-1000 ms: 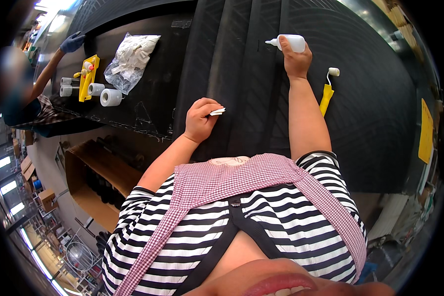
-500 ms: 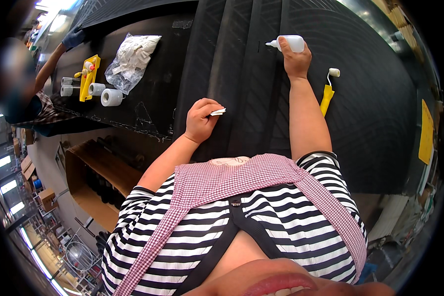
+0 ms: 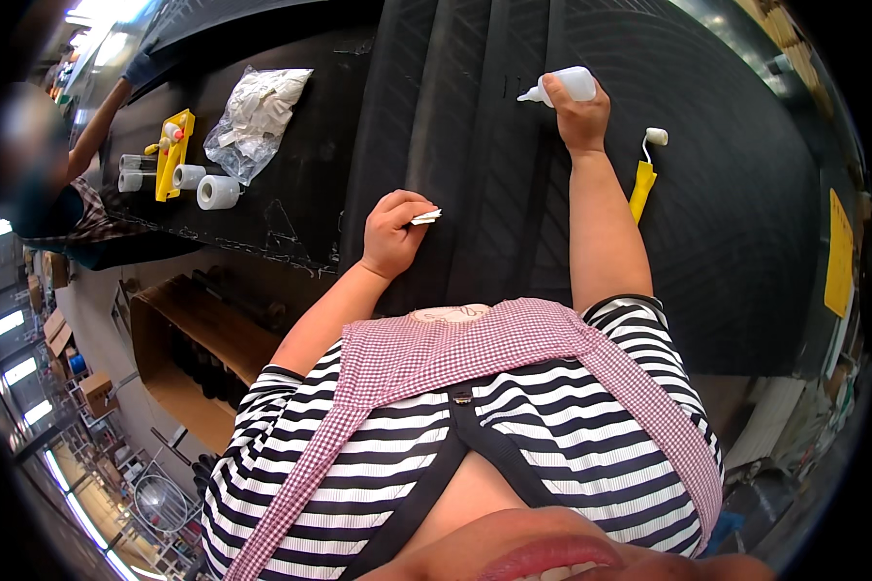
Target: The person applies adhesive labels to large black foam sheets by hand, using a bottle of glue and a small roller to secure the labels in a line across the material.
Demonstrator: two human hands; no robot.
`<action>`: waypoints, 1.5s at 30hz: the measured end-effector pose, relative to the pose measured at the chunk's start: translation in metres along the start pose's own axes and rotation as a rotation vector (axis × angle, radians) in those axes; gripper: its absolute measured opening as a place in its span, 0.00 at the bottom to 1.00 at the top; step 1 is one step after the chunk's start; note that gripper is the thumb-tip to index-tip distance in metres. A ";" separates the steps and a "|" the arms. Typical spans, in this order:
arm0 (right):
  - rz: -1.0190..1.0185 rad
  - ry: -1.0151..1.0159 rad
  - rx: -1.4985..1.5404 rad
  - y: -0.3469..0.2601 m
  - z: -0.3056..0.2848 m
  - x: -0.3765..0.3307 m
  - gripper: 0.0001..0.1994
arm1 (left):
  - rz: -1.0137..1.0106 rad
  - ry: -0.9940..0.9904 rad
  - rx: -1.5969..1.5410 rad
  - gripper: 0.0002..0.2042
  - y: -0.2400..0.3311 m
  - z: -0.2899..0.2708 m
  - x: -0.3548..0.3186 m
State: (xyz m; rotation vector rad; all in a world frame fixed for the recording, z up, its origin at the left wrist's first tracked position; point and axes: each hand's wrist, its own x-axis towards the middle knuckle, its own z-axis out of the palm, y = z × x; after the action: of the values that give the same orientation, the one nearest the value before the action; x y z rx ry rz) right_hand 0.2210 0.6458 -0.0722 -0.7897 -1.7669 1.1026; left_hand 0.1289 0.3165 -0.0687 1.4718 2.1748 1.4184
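Observation:
My right hand [image 3: 583, 121] is wrapped round a white squeeze bottle [image 3: 577, 83], tilted so its pointed nozzle aims left, just over a black sheet [image 3: 475, 145]. Beside the nozzle, a short dark mark [image 3: 518, 87] shows on the sheet. Nearer to me, my left hand [image 3: 394, 230] pinches a few small white flat pieces [image 3: 426, 217] above the same ridged black material. Their exact kind cannot be made out. To the right of my right forearm lies a small roller [image 3: 643, 184] with a yellow handle and a pale head.
On the left stand a clear bag of white pieces [image 3: 262, 111], a yellow tray [image 3: 174, 160] and rolls of clear film [image 3: 218, 192]. Another person's gloved hand [image 3: 143, 73] rests at the far left edge. An open cardboard box [image 3: 189, 339] sits below the table; a yellow sheet [image 3: 838, 254] is at right.
The bottle has shifted slightly toward the left and tilted more nozzle-down. A dark mark by the nozzle has grown longer. My left hand stays nearly still with the white pieces.

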 end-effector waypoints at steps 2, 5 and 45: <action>0.007 0.008 0.083 0.002 0.001 -0.001 0.15 | 0.004 0.000 0.001 0.06 0.000 0.000 0.000; 0.016 -0.023 0.145 0.002 0.003 -0.003 0.14 | 0.003 -0.002 -0.002 0.06 -0.001 0.000 0.000; 0.014 0.107 -0.083 -0.010 0.017 0.004 0.19 | -0.002 -0.013 0.010 0.06 0.000 0.000 -0.001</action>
State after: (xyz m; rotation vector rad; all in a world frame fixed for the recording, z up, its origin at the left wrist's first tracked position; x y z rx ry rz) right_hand 0.2039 0.6389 -0.0653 -0.8958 -1.7287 0.9826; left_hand 0.1293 0.3161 -0.0693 1.4774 2.1776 1.3953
